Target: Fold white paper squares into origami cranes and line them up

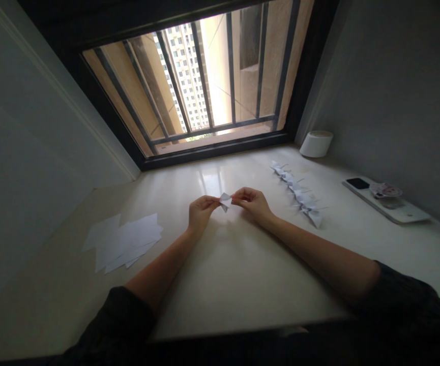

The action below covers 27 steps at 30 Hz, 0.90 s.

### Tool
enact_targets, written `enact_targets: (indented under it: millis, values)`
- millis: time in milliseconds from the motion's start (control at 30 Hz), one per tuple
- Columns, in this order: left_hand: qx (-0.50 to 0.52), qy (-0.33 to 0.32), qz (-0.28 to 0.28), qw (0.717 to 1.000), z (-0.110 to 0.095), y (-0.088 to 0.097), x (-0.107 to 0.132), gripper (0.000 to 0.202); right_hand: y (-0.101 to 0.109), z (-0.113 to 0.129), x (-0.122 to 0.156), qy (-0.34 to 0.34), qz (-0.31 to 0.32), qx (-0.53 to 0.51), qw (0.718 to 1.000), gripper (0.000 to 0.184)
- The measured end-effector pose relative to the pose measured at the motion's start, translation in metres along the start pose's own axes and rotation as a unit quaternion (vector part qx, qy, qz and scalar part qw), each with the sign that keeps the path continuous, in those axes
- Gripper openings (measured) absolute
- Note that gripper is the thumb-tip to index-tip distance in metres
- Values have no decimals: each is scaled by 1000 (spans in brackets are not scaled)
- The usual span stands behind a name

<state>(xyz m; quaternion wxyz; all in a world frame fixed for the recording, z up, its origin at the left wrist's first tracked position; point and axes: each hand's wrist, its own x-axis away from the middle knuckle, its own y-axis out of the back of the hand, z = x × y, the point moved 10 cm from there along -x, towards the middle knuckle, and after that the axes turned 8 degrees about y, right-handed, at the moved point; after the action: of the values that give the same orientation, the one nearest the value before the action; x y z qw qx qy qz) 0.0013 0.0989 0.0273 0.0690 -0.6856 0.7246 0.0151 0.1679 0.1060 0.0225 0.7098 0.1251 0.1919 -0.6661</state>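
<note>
- Already, in the head view, a row of folded paper figures (299, 195) lies on the pale counter (242, 284) at about 3 o'clock from the hands, strung one after another toward the window (212, 76). I judge these pieces to be finished.
- At about 8 o'clock from the hands, a loose stack of flat sheets (124, 241) lies fanned out on the counter. They look unfolded, so by my reading a good share of the paper is not yet worked.
- Between the two lots, the small folded paper (225, 202) is held just above the counter, near the middle of the picture. It shows pointed flaps, so it seems partly shaped, though its exact stage is too small to tell.
- The left hand (200, 208) pinches the paper's left edge with its fingertips closed on it, the forearm running back toward 7 o'clock.
- The right hand (252, 201) grips the opposite edge the same way, fingers curled and knuckles up, with the forearm stretching back toward 4 o'clock.
- Farther off, a white roll (316, 143) stands at 2 o'clock by the window corner, and a phone (385, 201) lies at 3 o'clock beyond the figures.
</note>
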Motion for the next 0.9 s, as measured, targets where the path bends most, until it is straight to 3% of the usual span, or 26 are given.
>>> enact_targets:
  millis: [267,467,667,767,900]
  values:
    - [-18,9,-6,1000,1,0,1,23,-2,-18,0,-39,8,5,999,27]
    - [-46,21,-1,999,6,1,-3,24,-6,-9,1,-18,20,22,999,29]
    - [-54,39,25,997,9,-4,-4,29,-6,-5,4,-55,-9,-33,998,35]
    - [-42,44,31,998,10,-6,-3,41,-6,-6,7,-67,-25,-60,996,37]
    - [-48,47,60,996,11,-13,-3,46,-9,-6,8,-59,-25,-57,996,30]
